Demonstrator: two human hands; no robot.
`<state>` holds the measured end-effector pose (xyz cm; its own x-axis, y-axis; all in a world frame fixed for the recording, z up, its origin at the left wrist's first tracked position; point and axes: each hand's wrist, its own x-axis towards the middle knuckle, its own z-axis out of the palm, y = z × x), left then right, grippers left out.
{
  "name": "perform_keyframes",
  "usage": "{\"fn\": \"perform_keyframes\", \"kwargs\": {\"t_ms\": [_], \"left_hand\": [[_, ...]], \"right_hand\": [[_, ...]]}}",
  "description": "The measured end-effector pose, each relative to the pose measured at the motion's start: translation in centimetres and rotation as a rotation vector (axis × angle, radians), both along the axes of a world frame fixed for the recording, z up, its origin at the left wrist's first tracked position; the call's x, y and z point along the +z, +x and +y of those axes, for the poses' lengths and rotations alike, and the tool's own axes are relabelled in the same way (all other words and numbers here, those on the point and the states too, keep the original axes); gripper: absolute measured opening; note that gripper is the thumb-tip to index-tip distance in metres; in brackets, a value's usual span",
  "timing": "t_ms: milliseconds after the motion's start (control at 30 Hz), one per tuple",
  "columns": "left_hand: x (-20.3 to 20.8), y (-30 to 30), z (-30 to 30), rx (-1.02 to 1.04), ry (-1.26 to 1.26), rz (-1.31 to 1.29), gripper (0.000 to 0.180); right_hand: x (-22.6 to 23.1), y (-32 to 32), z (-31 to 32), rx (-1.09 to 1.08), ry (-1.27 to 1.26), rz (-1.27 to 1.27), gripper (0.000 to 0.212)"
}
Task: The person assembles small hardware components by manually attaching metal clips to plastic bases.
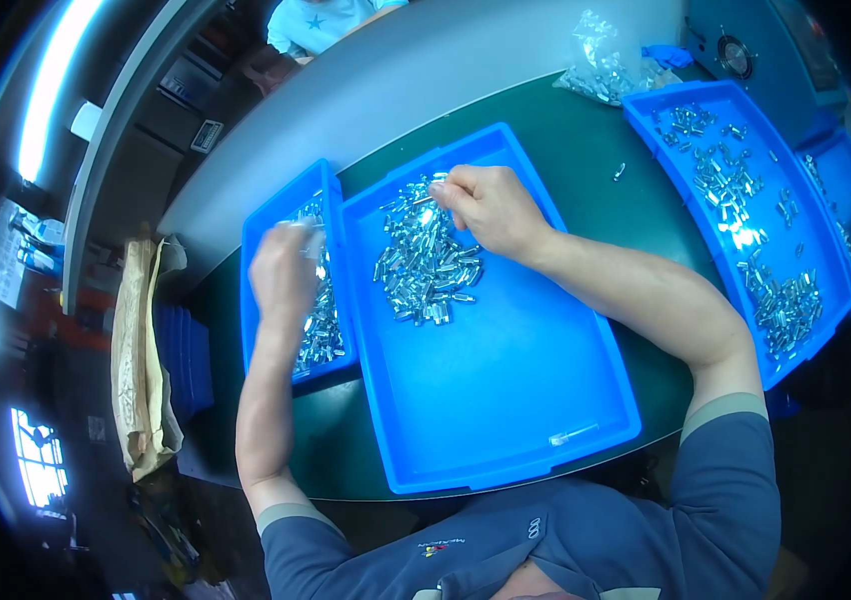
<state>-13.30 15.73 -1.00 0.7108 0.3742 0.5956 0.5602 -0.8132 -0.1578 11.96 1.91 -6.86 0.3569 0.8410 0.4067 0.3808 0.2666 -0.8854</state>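
Metal pieces (428, 258) toward blue tray's (491, 390) far-left corner: probably light, rigid, slick; best pinched mid-length. Right hand (494, 210) pinches one, apparently; left hand (284, 272) blurred, can't tell its grip.

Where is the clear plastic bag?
In the head view, the clear plastic bag lies upper right, beside the crumpled blue item and the far end of the long right-hand tray.
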Motion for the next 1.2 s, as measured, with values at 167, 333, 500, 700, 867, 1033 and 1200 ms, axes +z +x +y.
{"fn": "perform_keyframes", "kwargs": {"t_ms": [167,333,500,700,867,1033,1200], "left_hand": [[0.9,2.0,-5.2,-0.217,-0.14,0.048,0.033],[-2.9,6.0,-10.6,-0.509,-0.31,0.408,0.031],[-4.1,5.9,-9.9,-0.567,-0.273,0.311,0.031],[-1.1,8.0,-4.6,-0.291,-0.662,-0.072,0.018],[-3.9,7.5,-2.4,-0.392,-0.693,-0.172,0.016],[-3.9,8.3,-2.6,-0.478,-0.752,-0.178,0.018],[-3.7,7.1,-2.1,-0.419,-0.826,-0.185,0.018]], "right_hand": [[-0.1,0.1,0.0,-0.001,-0.004,0.004,0.036],[-0.8,-0.1,0.3,-0.035,0.06,0.034,0.035],[-1.0,-0.6,0.7,-0.044,0.078,0.047,0.037],[-0.8,0.2,0.0,-0.053,0.058,0.053,0.038],[-1.3,0.1,0.8,-0.022,0.049,-0.04,0.034],[-0.2,0.5,-0.1,0.013,-0.085,-0.048,0.033],[0.2,0.1,-0.3,0.055,-0.111,0.014,0.032]]}}
